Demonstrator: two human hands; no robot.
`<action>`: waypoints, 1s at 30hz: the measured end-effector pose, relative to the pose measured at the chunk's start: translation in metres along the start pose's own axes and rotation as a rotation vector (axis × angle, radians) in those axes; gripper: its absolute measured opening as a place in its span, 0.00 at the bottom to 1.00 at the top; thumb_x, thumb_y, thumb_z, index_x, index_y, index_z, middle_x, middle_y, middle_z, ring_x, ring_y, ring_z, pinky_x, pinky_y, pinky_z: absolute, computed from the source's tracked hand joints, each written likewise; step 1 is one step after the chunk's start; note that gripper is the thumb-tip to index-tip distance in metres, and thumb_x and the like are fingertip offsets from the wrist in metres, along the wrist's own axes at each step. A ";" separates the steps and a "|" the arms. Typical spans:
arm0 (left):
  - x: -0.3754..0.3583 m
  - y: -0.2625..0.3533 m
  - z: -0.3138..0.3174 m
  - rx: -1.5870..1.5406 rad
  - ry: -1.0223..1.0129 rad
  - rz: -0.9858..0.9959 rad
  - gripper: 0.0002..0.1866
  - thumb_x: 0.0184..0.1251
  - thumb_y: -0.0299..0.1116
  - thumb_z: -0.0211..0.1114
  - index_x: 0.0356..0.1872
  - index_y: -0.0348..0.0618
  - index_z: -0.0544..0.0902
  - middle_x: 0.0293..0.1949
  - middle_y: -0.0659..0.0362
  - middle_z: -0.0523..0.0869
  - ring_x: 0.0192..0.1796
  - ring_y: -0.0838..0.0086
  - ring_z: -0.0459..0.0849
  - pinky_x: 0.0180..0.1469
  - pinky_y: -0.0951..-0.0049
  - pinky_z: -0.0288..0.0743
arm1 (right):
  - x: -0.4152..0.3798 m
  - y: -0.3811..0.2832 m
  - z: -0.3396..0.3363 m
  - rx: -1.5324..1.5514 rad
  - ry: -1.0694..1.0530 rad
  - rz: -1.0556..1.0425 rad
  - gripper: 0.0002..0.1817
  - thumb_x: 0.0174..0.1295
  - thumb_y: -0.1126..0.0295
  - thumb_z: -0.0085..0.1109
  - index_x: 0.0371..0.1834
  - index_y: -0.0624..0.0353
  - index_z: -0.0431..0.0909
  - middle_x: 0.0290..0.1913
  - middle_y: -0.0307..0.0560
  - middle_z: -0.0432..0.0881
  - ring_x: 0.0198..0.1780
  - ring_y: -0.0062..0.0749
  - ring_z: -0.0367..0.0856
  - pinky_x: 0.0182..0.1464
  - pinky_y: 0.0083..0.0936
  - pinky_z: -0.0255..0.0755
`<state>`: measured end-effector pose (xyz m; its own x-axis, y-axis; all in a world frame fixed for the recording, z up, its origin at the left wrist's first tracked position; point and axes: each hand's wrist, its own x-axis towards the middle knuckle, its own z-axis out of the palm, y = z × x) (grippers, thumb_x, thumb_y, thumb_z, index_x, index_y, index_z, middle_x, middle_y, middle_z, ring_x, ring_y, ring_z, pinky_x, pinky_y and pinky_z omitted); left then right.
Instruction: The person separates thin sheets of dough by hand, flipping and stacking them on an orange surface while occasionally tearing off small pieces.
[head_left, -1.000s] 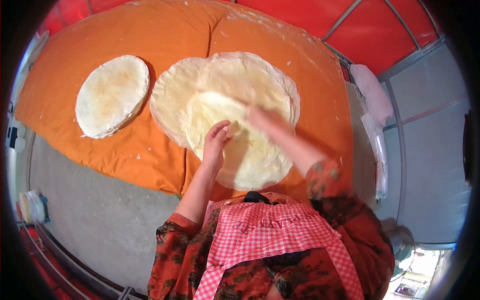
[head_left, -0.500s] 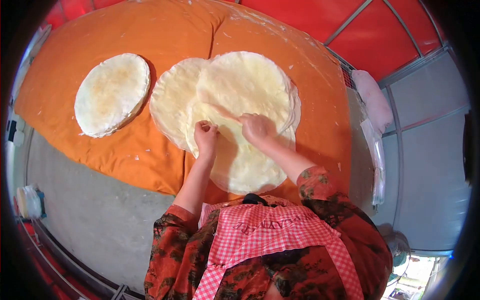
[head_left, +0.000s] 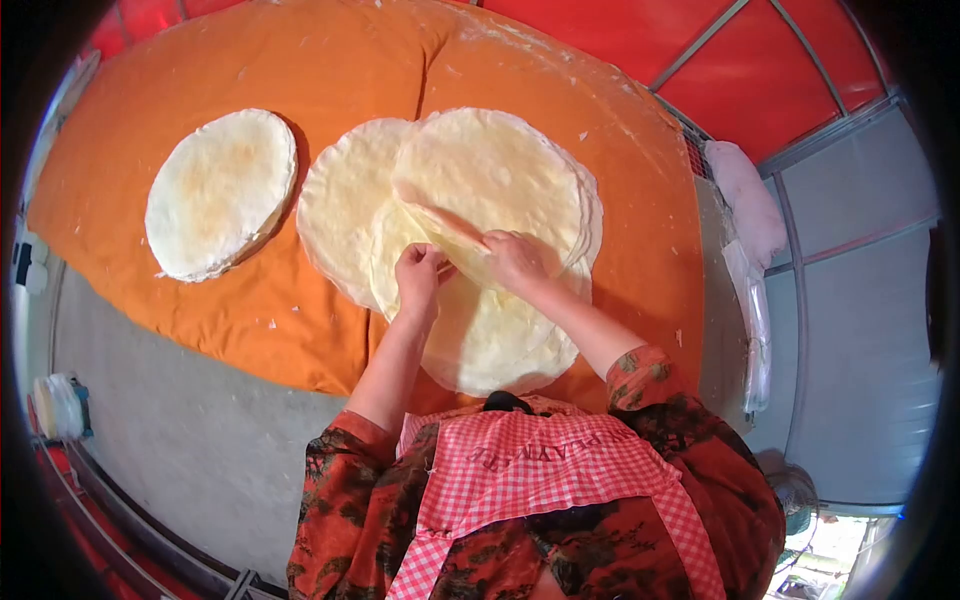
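Thin round flatbreads lie in overlapping piles in front of me: an upper right pile (head_left: 500,165), a left pile (head_left: 345,215) and a lower pile (head_left: 500,345). My right hand (head_left: 515,262) is closed on the near edge of the top flatbread of the upper right pile, whose edge curls up in a raised lip. Close beside it on the left, my left hand (head_left: 420,275) is pinched at a thin flatbread edge, its fingertips partly hidden. A separate stack of browned flatbreads (head_left: 222,195) sits farther left, touched by neither hand.
An orange cloth (head_left: 300,320) dusted with flour covers the large work surface. Grey floor (head_left: 200,440) shows at the lower left. A pale pink bundle (head_left: 745,200) and plastic sheeting (head_left: 750,330) stand along the right edge. A fan (head_left: 795,495) is at lower right.
The near edge of the top flatbread has lifted and opened wider. My left hand has moved slightly right, toward my right hand, which stays almost in place.
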<state>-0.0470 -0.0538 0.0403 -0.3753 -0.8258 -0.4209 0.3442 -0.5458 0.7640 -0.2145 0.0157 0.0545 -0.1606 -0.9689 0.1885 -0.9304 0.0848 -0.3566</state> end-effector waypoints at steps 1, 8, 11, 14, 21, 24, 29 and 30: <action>0.002 -0.003 -0.002 -0.030 -0.006 -0.006 0.03 0.64 0.24 0.58 0.35 0.38 0.74 0.33 0.59 0.78 0.34 0.71 0.81 0.39 0.70 0.81 | 0.005 -0.009 -0.012 0.013 -0.104 0.106 0.10 0.59 0.66 0.55 0.36 0.60 0.79 0.44 0.50 0.81 0.49 0.50 0.78 0.52 0.42 0.72; 0.012 -0.020 -0.005 0.755 0.210 0.603 0.06 0.58 0.25 0.65 0.32 0.35 0.76 0.28 0.57 0.80 0.28 0.74 0.77 0.33 0.72 0.73 | 0.007 -0.001 -0.014 0.107 -0.136 0.160 0.13 0.62 0.62 0.56 0.36 0.63 0.78 0.43 0.54 0.80 0.48 0.52 0.78 0.50 0.44 0.71; 0.007 -0.012 -0.002 0.850 0.189 0.629 0.05 0.57 0.24 0.64 0.31 0.34 0.77 0.26 0.56 0.80 0.27 0.75 0.77 0.33 0.72 0.74 | 0.010 -0.007 -0.018 0.117 -0.192 0.229 0.14 0.62 0.61 0.56 0.37 0.62 0.78 0.42 0.54 0.80 0.47 0.53 0.79 0.49 0.45 0.71; 0.020 -0.022 -0.007 0.644 0.181 0.478 0.04 0.58 0.24 0.64 0.30 0.36 0.77 0.26 0.58 0.80 0.26 0.74 0.78 0.32 0.73 0.75 | 0.011 -0.002 -0.019 0.122 -0.224 0.254 0.14 0.62 0.61 0.56 0.37 0.62 0.78 0.42 0.53 0.80 0.47 0.52 0.79 0.49 0.45 0.71; 0.010 -0.016 -0.009 -0.016 0.036 0.000 0.12 0.62 0.20 0.57 0.45 0.43 0.70 0.38 0.58 0.79 0.39 0.72 0.80 0.44 0.66 0.82 | 0.007 0.001 -0.010 0.047 -0.171 0.193 0.14 0.60 0.63 0.57 0.43 0.60 0.80 0.49 0.49 0.80 0.51 0.48 0.78 0.54 0.41 0.71; 0.002 -0.011 -0.005 -0.027 -0.017 -0.007 0.22 0.60 0.17 0.55 0.54 0.46 0.64 0.43 0.57 0.78 0.43 0.71 0.80 0.46 0.64 0.82 | 0.000 -0.005 -0.005 0.069 -0.088 0.159 0.15 0.58 0.65 0.58 0.46 0.60 0.80 0.53 0.47 0.79 0.53 0.46 0.78 0.56 0.38 0.71; -0.005 -0.006 -0.001 -0.096 -0.060 -0.052 0.28 0.56 0.14 0.55 0.57 0.47 0.61 0.44 0.57 0.79 0.45 0.70 0.80 0.43 0.68 0.80 | 0.000 -0.005 -0.006 0.107 -0.066 0.139 0.16 0.53 0.66 0.63 0.44 0.60 0.81 0.50 0.48 0.80 0.52 0.46 0.78 0.56 0.37 0.71; -0.006 -0.008 0.000 -0.061 -0.059 -0.043 0.29 0.55 0.13 0.55 0.58 0.47 0.61 0.44 0.57 0.79 0.45 0.69 0.80 0.42 0.69 0.79 | 0.001 -0.005 -0.007 0.129 -0.069 0.152 0.16 0.52 0.66 0.64 0.44 0.60 0.82 0.50 0.48 0.80 0.52 0.46 0.78 0.56 0.37 0.71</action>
<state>-0.0475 -0.0448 0.0370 -0.4404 -0.7927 -0.4214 0.3781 -0.5895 0.7138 -0.2120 0.0161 0.0630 -0.2691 -0.9611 0.0623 -0.8463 0.2051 -0.4917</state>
